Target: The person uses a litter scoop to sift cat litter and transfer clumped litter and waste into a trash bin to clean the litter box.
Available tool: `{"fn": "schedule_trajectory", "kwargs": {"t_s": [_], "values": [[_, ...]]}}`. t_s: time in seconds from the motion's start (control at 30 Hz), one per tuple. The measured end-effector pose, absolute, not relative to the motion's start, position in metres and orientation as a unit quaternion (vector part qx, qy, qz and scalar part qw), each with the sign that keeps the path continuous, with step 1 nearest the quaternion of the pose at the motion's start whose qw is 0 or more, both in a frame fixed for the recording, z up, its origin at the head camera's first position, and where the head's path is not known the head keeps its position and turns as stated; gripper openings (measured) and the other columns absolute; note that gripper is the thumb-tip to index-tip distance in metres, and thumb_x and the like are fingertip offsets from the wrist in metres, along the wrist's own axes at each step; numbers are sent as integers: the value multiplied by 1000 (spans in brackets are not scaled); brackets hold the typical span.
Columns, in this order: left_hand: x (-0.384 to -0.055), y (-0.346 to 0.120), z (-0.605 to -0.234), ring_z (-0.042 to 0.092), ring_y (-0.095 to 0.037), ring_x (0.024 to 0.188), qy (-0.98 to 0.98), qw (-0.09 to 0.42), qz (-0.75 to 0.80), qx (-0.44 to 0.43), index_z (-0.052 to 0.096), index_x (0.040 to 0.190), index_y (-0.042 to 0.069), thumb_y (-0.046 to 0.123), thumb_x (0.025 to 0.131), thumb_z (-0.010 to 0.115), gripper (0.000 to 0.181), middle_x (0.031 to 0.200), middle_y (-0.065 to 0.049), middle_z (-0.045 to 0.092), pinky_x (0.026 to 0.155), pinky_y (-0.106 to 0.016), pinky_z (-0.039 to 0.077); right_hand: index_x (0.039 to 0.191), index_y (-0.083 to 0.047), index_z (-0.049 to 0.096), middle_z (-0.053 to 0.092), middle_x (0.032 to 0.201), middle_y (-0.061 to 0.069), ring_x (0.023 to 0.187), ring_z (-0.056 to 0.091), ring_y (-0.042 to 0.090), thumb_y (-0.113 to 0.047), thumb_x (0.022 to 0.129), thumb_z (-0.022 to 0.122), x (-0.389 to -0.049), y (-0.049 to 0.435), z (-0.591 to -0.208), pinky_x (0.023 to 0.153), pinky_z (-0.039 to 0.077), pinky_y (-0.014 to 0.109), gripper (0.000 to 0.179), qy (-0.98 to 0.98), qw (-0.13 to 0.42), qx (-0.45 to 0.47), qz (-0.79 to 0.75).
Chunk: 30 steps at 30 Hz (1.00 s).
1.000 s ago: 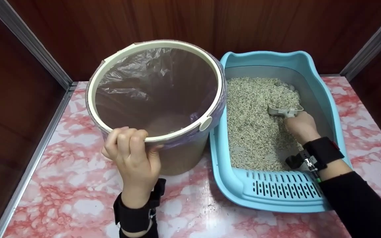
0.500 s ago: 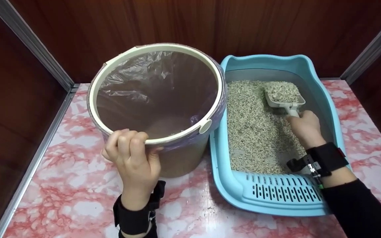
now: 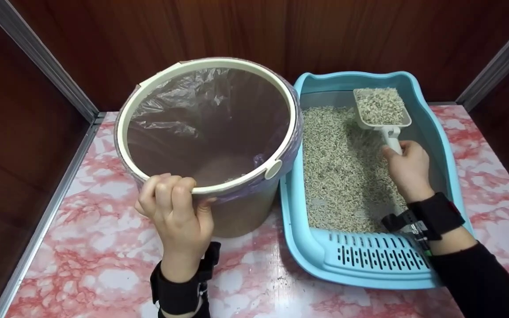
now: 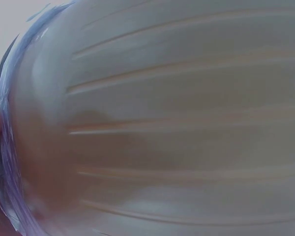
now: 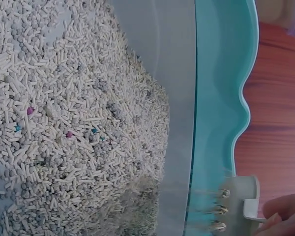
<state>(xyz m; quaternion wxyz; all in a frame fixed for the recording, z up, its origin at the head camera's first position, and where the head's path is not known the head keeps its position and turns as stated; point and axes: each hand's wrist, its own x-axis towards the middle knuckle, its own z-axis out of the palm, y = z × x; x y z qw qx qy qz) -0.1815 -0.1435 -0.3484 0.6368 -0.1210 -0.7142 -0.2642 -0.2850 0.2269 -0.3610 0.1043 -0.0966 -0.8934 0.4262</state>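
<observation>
My left hand (image 3: pixel 177 216) grips the near rim of a round trash can (image 3: pixel 245 216), fingers over the edge and thumb outside. A thin purple bag lines the can. In the left wrist view the ribbed can wall (image 4: pixel 187 118) fills most of the picture. My right hand (image 3: pixel 409 170) holds a white litter scoop (image 3: pixel 385 127) by its handle, raised over the far right part of a blue litter box (image 3: pixel 296 212). Pale litter (image 3: pixel 380 106) is heaped in the scoop. In the right wrist view, grains stream down from slots in the scoop's underside (image 5: pixel 243 199).
The litter box stands right beside the can, its bed of pellet litter (image 3: pixel 338 176) behind a slotted front ledge (image 3: pixel 378 251). Dark wood panels (image 3: pixel 254 31) close in the back and sides. A red-and-white marbled surface (image 3: pixel 104 247) lies beneath.
The scoop has come up out of the litter, filled, and moved up and toward the back of the box. My left hand keeps its grip on the can rim.
</observation>
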Motion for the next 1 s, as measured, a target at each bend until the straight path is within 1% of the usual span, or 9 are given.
{"fn": "schedule_trajectory", "kwargs": {"t_s": [0.2, 0.33, 0.43, 0.7, 0.83, 1.0], "values": [[-181, -143, -348, 43, -37, 98, -714, 637, -265, -118, 53, 85, 6, 55, 94, 46, 51, 87, -11, 50, 81, -52, 23, 127, 13, 50, 55, 105, 22, 82, 45, 22, -22, 100, 49, -284, 225, -361, 74, 33, 31, 44, -890, 159, -90, 418], [-181, -143, -349, 43, -37, 97, -714, 638, -265, -116, 53, 85, 6, 55, 94, 46, 51, 87, -11, 50, 81, -52, 23, 124, 12, 52, 55, 102, 21, 83, 45, 22, -20, 99, 52, -284, 223, -361, 75, 33, 30, 41, -887, 180, -88, 416], [-181, -143, -349, 43, -37, 97, -714, 637, -265, -116, 53, 85, 6, 55, 94, 46, 51, 87, -11, 50, 81, -52, 23, 124, 12, 53, 55, 100, 20, 83, 45, 23, -20, 99, 52, -283, 222, -360, 76, 32, 30, 40, -886, 185, -88, 416], [-181, -143, -348, 42, -37, 97, -714, 637, -265, -120, 53, 85, 6, 55, 95, 46, 51, 86, -11, 50, 81, -52, 23, 125, 12, 53, 56, 100, 18, 79, 46, 19, -21, 98, 56, -283, 226, -359, 74, 34, 28, 43, -890, 172, -77, 415], [-182, -143, -348, 42, -37, 96, -712, 638, -266, -121, 52, 85, 6, 55, 94, 46, 51, 86, -11, 49, 82, -52, 22, 123, 10, 55, 57, 95, 17, 78, 47, 19, -17, 95, 60, -283, 228, -357, 74, 33, 29, 40, -894, 182, -70, 403], [-182, -143, -348, 42, -37, 95, -711, 640, -266, -121, 53, 85, 5, 54, 96, 45, 50, 85, -11, 49, 81, -53, 23, 121, 8, 58, 59, 90, 15, 77, 48, 21, -12, 91, 62, -282, 228, -357, 75, 33, 30, 37, -900, 185, -60, 391]]}}
